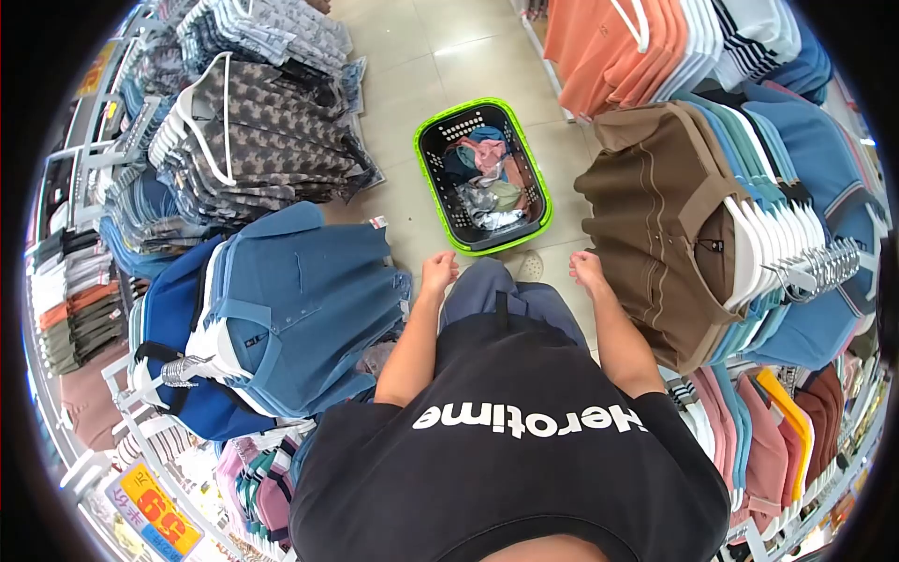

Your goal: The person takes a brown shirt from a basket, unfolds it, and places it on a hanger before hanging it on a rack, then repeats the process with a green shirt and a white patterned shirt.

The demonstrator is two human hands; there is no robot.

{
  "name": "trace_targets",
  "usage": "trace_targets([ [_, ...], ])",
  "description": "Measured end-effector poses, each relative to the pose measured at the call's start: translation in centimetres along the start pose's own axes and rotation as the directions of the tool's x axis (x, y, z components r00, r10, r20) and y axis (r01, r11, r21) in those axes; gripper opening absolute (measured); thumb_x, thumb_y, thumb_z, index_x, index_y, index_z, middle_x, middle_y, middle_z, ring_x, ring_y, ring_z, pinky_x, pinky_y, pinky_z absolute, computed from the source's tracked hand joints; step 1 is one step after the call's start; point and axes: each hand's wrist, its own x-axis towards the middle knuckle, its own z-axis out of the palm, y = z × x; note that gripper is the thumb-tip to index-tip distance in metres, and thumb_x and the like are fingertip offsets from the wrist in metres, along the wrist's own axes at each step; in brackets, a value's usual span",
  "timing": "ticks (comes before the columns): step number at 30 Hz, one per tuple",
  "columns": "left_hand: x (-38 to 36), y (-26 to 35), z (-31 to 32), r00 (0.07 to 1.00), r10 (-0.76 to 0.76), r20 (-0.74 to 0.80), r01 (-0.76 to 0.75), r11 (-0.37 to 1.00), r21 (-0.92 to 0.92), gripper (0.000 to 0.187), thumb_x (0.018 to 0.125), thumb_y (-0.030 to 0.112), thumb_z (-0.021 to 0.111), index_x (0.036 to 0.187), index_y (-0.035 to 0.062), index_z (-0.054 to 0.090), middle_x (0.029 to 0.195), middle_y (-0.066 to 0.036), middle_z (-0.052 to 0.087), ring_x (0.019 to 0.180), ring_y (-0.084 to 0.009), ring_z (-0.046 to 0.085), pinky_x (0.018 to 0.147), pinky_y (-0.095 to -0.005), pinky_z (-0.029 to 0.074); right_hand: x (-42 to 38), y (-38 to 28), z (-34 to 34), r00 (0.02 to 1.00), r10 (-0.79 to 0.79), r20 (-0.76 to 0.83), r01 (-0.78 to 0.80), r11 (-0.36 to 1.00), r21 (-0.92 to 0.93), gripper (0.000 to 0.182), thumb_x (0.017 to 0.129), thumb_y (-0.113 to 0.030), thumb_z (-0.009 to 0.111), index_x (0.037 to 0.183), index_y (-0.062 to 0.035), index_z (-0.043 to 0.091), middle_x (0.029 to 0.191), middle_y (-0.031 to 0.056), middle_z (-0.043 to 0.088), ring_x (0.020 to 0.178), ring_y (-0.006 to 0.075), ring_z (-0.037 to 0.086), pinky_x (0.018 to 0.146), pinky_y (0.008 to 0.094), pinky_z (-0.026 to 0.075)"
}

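Observation:
My left hand (pixel 438 273) is in front of my body on the left, its fingers curled in and nothing visible in it. On the right, my right hand (pixel 586 270) is also curled closed, with nothing seen in it. Between and beyond them, a black basket with a green rim (pixel 420 178) sits on the floor, touched by neither hand. Crumpled clothes (pixel 489 155) in pink, blue, grey and pale green lie inside. The blue polo shirts (pixel 309 290) hang nearest my left hand, the brown shirt (pixel 655 225) nearest my right.
Racks of hanging clothes line both sides of the tiled aisle (pixel 389 56). Patterned shirts (pixel 272 140) hang at the upper left, orange shirts (pixel 609 56) at the upper right. A price sign (pixel 154 506) is at the lower left. A light shoe (pixel 531 266) shows below the basket.

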Motion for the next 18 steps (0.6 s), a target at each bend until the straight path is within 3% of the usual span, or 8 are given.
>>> trace_targets([
  [7, -0.6, -3.0, -1.5, 0.993, -0.045, -0.108, 0.035, 0.995, -0.089, 0.027, 0.098, 0.024, 0.058, 0.113, 0.0035, 0.067, 0.085, -0.005, 0.065, 0.065, -0.0107, 0.06, 0.058, -0.0256, 0.051, 6.3, 3.1, 4.8, 0.991, 0.034, 0.129, -0.007, 0.979, -0.206, 0.023, 0.086, -0.02, 0.059, 0.105, -0.0088, 0.069, 0.081, 0.0028, 0.065, 0.064, 0.0153, 0.062, 0.046, 0.0293, 0.043],
  [9, 0.6, -3.6, -1.9, 0.991, -0.072, -0.116, 0.06, 0.993, -0.104, 0.026, 0.098, 0.023, 0.058, 0.113, 0.0036, 0.067, 0.084, -0.005, 0.066, 0.066, -0.0107, 0.06, 0.059, -0.0255, 0.052, 8.6, 2.4, 6.4, 0.995, 0.086, 0.058, -0.069, 0.966, -0.248, 0.026, 0.084, -0.018, 0.062, 0.108, -0.0096, 0.068, 0.082, 0.0038, 0.065, 0.062, 0.0147, 0.062, 0.044, 0.0303, 0.043],
  [10, 1.1, -3.7, -2.2, 0.991, -0.077, -0.113, 0.065, 0.992, -0.105, 0.026, 0.098, 0.024, 0.058, 0.113, 0.0036, 0.067, 0.084, -0.005, 0.066, 0.066, -0.0103, 0.06, 0.059, -0.0253, 0.051, 10.5, 2.7, 7.1, 1.0, 0.02, -0.001, -0.019, 0.958, -0.287, 0.032, 0.082, -0.017, 0.068, 0.11, -0.0018, 0.069, 0.084, 0.0132, 0.071, 0.073, 0.0269, 0.069, 0.066, 0.038, 0.055],
  [11, 1.5, -4.3, -2.7, 0.989, -0.089, -0.12, 0.077, 0.992, -0.101, 0.026, 0.098, 0.024, 0.058, 0.113, 0.0036, 0.067, 0.084, -0.005, 0.066, 0.066, -0.0103, 0.06, 0.059, -0.0253, 0.051, 12.7, 4.0, 7.6, 0.999, 0.033, 0.006, -0.03, 0.957, -0.288, 0.032, 0.082, -0.017, 0.068, 0.11, -0.0018, 0.069, 0.084, 0.0132, 0.071, 0.073, 0.0269, 0.069, 0.066, 0.038, 0.055],
  [13, 3.4, -4.9, -3.3, 0.992, -0.054, -0.113, 0.05, 0.998, -0.04, 0.027, 0.099, 0.025, 0.058, 0.113, 0.0032, 0.067, 0.084, -0.004, 0.065, 0.066, -0.01, 0.06, 0.06, -0.0249, 0.051, 18.3, 5.6, 9.1, 0.96, -0.239, -0.146, 0.149, 0.877, -0.457, 0.042, 0.081, -0.018, 0.069, 0.12, -0.0015, 0.064, 0.1, 0.0197, 0.07, 0.095, 0.0358, 0.067, 0.086, 0.0436, 0.053],
  [14, 4.0, -5.1, -3.8, 0.991, -0.052, -0.121, 0.049, 0.998, -0.029, 0.029, 0.099, 0.027, 0.058, 0.113, 0.0026, 0.067, 0.084, -0.005, 0.065, 0.066, -0.0097, 0.059, 0.06, -0.0244, 0.051, 19.0, 4.3, 10.2, 0.962, -0.232, -0.14, 0.144, 0.876, -0.461, 0.042, 0.081, -0.018, 0.069, 0.12, -0.0015, 0.064, 0.1, 0.0197, 0.07, 0.095, 0.0358, 0.067, 0.086, 0.0436, 0.053],
  [16, 5.0, -5.8, -4.8, 0.989, -0.056, -0.14, 0.051, 0.998, -0.035, 0.03, 0.099, 0.026, 0.057, 0.114, 0.0019, 0.067, 0.085, -0.006, 0.066, 0.068, -0.0113, 0.061, 0.062, -0.0255, 0.052, 20.3, 1.3, 11.1, 0.926, -0.31, -0.217, 0.128, 0.797, -0.591, 0.057, 0.083, -0.017, 0.069, 0.134, 0.0025, 0.052, 0.122, 0.0257, 0.062, 0.118, 0.0386, 0.058, 0.103, 0.0419, 0.044],
  [18, 5.8, -6.8, -5.8, 0.985, -0.062, -0.159, 0.057, 0.998, -0.039, 0.03, 0.1, 0.025, 0.056, 0.115, 0.0012, 0.067, 0.086, -0.007, 0.067, 0.07, -0.0129, 0.063, 0.064, -0.0266, 0.052, 22.1, -0.3, 12.9, 0.902, -0.363, -0.234, 0.153, 0.776, -0.613, 0.06, 0.083, -0.016, 0.07, 0.136, 0.0022, 0.05, 0.123, 0.0262, 0.061, 0.118, 0.0388, 0.057, 0.103, 0.0433, 0.044],
])
